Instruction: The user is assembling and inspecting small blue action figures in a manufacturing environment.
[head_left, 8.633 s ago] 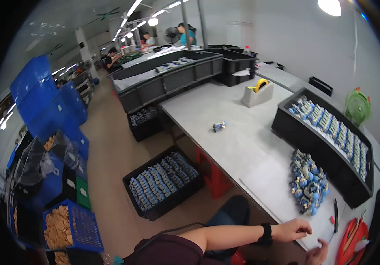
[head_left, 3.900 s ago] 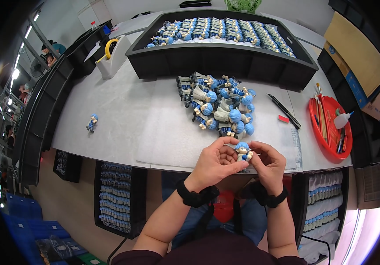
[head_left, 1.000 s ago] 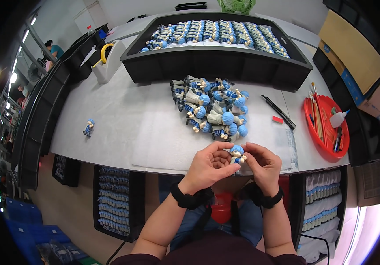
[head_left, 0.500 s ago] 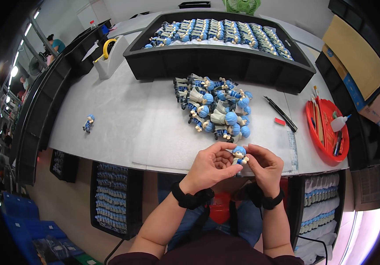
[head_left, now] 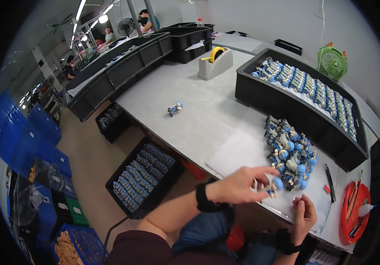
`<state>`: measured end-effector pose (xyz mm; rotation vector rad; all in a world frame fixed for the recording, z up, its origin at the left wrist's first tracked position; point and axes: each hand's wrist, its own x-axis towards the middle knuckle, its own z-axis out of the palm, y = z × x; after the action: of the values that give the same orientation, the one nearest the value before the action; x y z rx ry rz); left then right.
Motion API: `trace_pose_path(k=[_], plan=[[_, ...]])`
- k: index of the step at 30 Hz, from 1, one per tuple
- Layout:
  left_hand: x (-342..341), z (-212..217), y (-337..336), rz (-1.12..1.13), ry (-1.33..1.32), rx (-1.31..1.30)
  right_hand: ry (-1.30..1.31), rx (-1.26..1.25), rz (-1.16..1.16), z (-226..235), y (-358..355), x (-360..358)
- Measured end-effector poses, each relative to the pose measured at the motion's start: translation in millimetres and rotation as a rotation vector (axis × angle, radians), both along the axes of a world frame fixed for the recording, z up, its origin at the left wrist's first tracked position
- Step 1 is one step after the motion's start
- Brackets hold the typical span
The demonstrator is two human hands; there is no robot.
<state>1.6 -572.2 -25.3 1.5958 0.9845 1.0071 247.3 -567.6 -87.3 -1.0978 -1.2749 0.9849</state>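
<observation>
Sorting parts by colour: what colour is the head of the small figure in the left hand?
Blue, seen in the head view: the figure in the left hand.

figurine: blue and white
tray: black
tape dispenser: grey, yellow roll
fan: green

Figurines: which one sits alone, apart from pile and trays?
The small blue figurine lying alone mid-table, near the tape dispenser; the others are piled, in the tray, or in the left hand.
</observation>
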Motion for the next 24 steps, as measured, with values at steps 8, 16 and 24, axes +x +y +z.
trace_pose_path(k=[8,16,24], plan=[[-185,20,58,0.730,0.974,0.151,0.003,0.002,0.011,2,4,-2],[-232,-11,66,0.852,1.163,0.065,0.015,-0.014,0.021,-3,2,1],[-177,11,69,0.791,1.207,0.369,0.032,-0.006,0.001,-2,2,1]])
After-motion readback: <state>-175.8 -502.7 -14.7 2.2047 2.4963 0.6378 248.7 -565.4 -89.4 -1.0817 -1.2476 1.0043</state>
